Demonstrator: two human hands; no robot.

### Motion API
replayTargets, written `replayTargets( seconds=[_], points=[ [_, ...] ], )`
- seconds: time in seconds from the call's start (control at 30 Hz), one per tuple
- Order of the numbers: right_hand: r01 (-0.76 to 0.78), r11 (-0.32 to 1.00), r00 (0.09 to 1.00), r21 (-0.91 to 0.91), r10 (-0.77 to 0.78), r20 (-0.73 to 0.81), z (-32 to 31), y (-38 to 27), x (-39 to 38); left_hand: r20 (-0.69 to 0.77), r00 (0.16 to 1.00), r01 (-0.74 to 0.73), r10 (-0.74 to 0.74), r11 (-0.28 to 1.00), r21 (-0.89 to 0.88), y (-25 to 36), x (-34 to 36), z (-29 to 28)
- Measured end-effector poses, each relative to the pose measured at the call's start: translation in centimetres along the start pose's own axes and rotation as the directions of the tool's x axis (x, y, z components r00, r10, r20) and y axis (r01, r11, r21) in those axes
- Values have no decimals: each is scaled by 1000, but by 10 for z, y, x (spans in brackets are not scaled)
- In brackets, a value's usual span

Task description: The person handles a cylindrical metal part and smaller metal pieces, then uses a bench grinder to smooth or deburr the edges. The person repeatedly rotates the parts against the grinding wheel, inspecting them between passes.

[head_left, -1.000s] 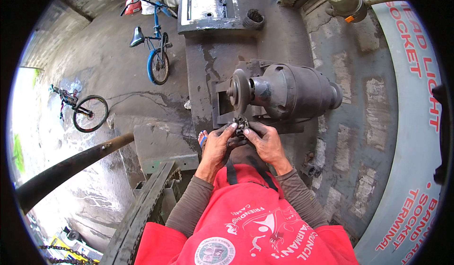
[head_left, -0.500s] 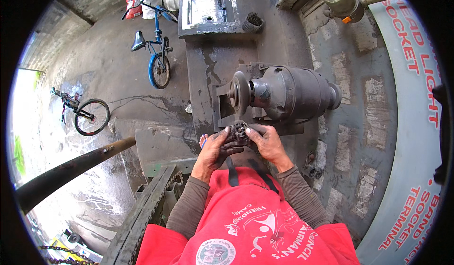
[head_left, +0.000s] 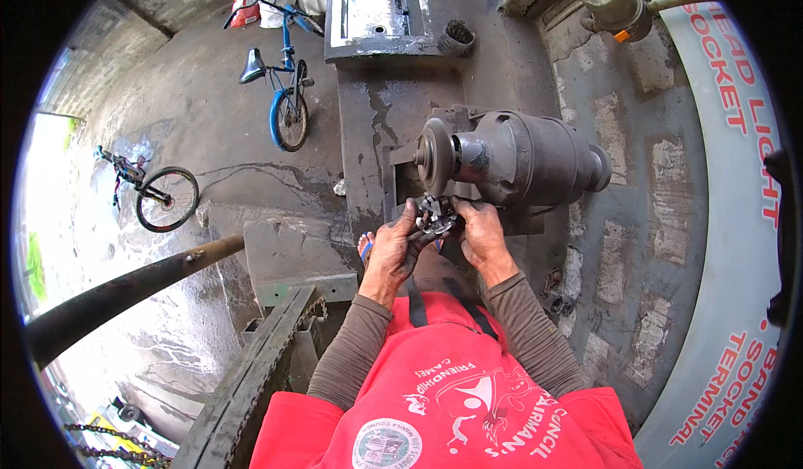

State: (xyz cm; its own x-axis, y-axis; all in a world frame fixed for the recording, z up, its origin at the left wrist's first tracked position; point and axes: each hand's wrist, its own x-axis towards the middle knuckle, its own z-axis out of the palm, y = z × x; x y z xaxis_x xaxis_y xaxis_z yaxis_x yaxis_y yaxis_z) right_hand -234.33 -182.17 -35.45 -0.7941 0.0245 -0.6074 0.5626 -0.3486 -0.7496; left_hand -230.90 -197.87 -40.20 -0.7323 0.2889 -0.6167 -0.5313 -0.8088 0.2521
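Note:
Between my two hands is a small, dark, grimy metal part [head_left: 437, 215] with notched, shiny edges; its exact kind I cannot make out. My left hand [head_left: 396, 247] grips its left side with blackened fingers and thumb. On its right side, my right hand [head_left: 480, 233] pinches it with thumb and fingers. Just beyond the part stands the round wheel [head_left: 435, 155] of a bench grinder or buffer, whose grey motor [head_left: 531, 159] lies to the right. The part's far edge is close under the wheel; whether they touch I cannot tell.
A wooden beam [head_left: 251, 377] and a thick pipe [head_left: 134, 289] stand at my left. Farther off are a blue bicycle [head_left: 288, 105] and another bicycle [head_left: 163, 197]. A metal basin [head_left: 381, 51] and a small dark pot [head_left: 457, 39] lie beyond the machine. A lettered sign [head_left: 711, 218] lines the right.
Both hands have carried the metal part slightly right and up, nearer the wheel. The part looks turned, showing more of its shiny edges. The whole view has shifted a little.

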Motion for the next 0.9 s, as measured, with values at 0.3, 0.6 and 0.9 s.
replayTargets(
  seconds=[0.3,0.6,0.9],
  points=[
    [-133,976,989,174,143,-46,-13,2,-6,1,995,-99,100,982,163,0,-8,23],
    [174,971,981,-162,-158,109,-11,-4,-30,154,988,-48,31,993,109,1,-35,13],
    [505,660,863,-556,-396,313,-6,-5,-53,93,991,-115,93,955,275,5,-39,13]
  ],
)
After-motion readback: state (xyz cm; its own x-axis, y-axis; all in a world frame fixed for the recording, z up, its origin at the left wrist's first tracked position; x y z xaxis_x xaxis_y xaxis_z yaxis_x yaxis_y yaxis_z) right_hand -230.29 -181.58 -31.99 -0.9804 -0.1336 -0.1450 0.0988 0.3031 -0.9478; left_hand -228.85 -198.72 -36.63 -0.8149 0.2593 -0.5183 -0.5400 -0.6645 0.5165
